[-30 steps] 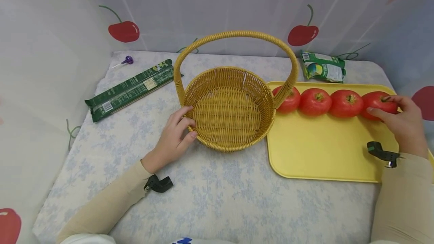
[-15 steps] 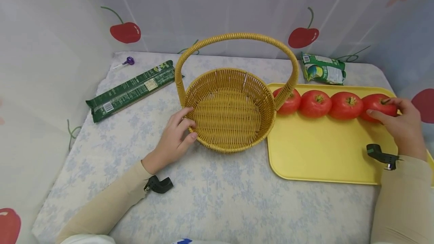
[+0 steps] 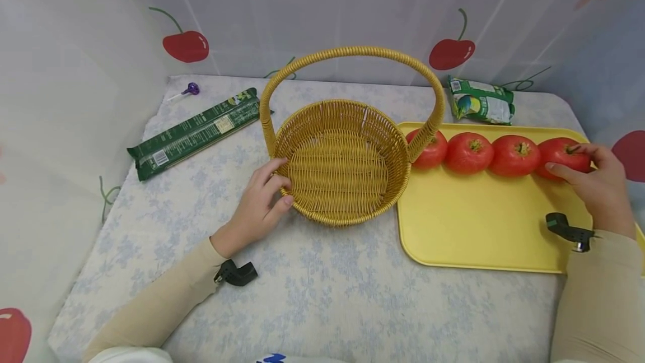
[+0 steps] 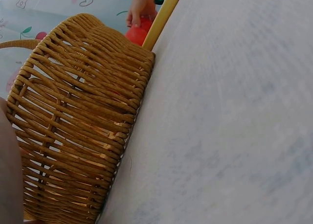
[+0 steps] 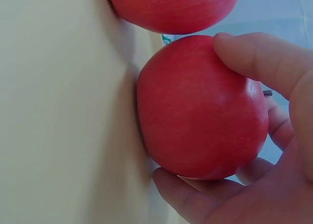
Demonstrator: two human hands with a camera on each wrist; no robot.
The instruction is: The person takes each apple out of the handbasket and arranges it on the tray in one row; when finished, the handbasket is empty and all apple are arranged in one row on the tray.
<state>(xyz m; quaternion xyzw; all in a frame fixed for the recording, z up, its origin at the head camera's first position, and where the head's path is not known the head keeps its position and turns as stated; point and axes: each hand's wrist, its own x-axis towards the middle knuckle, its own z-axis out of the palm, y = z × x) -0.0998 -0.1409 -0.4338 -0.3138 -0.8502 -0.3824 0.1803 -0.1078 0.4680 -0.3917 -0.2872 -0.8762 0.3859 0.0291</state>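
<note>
A round yellow wicker basket (image 3: 337, 175) with a tall arched handle stands on the cloth in the middle of the head view, with nothing inside. My left hand (image 3: 254, 203) holds its left rim, fingers hooked over the edge. On the yellow tray (image 3: 473, 223) to the right, several red apples form a row along the back. The rightmost apple (image 3: 556, 156) is gripped by my right hand (image 3: 602, 184). In the right wrist view, thumb and fingers wrap that apple (image 5: 200, 111), which sits low against the tray beside its neighbour (image 5: 176, 6).
Behind the tray lies a green snack packet (image 3: 481, 101). A long green package (image 3: 196, 133) and a purple lollipop (image 3: 190, 89) lie at the back left. The basket's right side and handle overlap the leftmost apple (image 3: 428, 151) in the head view.
</note>
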